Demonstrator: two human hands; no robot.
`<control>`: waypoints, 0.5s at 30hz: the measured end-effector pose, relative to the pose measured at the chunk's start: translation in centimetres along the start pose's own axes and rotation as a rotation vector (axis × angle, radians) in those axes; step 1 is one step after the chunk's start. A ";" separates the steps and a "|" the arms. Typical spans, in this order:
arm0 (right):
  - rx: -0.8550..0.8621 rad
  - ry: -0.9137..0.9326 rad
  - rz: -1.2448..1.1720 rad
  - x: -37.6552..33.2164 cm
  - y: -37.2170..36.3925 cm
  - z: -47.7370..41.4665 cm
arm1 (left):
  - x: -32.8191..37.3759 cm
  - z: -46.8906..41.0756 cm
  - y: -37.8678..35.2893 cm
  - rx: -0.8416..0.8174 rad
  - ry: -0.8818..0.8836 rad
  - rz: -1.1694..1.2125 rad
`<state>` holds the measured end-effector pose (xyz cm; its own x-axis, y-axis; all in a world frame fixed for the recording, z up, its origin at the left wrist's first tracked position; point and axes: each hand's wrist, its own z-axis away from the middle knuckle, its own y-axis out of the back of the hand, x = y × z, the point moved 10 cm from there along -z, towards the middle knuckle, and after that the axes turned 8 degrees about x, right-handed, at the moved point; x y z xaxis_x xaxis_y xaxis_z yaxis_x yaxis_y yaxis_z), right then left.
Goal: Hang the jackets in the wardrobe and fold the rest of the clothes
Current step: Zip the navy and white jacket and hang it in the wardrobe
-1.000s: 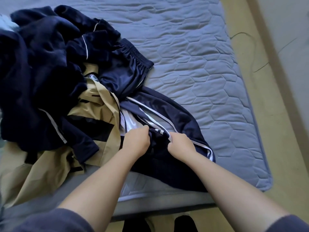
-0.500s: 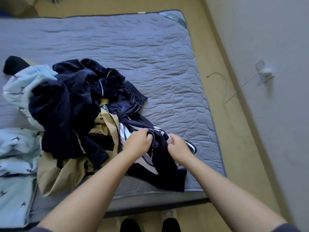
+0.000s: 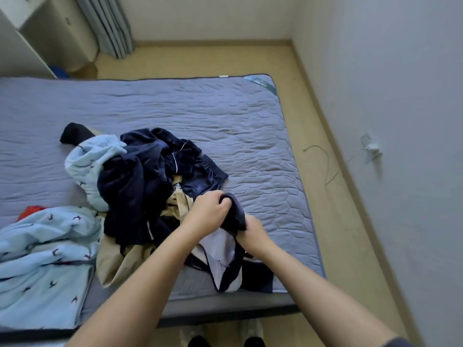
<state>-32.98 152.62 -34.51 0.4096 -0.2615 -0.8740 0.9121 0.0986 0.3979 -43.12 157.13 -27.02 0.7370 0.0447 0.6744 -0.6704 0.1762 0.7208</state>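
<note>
A pile of clothes (image 3: 135, 186) lay on the bed (image 3: 200, 108), from the near edge back toward its middle. Left of the pile, along the near edge, a spread garment (image 3: 42, 261) lay flat. Right of the pile, toward the near right corner, a jacket (image 3: 225, 256) trailed from 2 hands onto the bed, the left hand (image 3: 208, 209) behind the right hand (image 3: 253, 231). Past the right edge a cable (image 3: 325, 159) lay on the floor, near a wall plug (image 3: 372, 146).
</note>
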 end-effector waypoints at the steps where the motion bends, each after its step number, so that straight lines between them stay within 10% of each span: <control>1: 0.038 0.015 -0.019 -1.4 1.2 0.2 | 0.7 0.3 1.5 0.010 -0.013 -0.017; 8: 0.238 0.183 0.121 -11.1 11.0 1.7 | 4.8 5.6 9.0 -0.030 -0.334 -0.500; 15: 0.233 0.815 0.886 -22.0 12.9 6.6 | 8.7 6.9 21.6 0.390 -0.402 -0.673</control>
<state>-30.29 153.29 -8.32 0.8543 0.4940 -0.1620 0.3222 -0.2586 0.9107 -51.77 154.49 -4.45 0.9499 -0.3103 0.0386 -0.1401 -0.3120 0.9397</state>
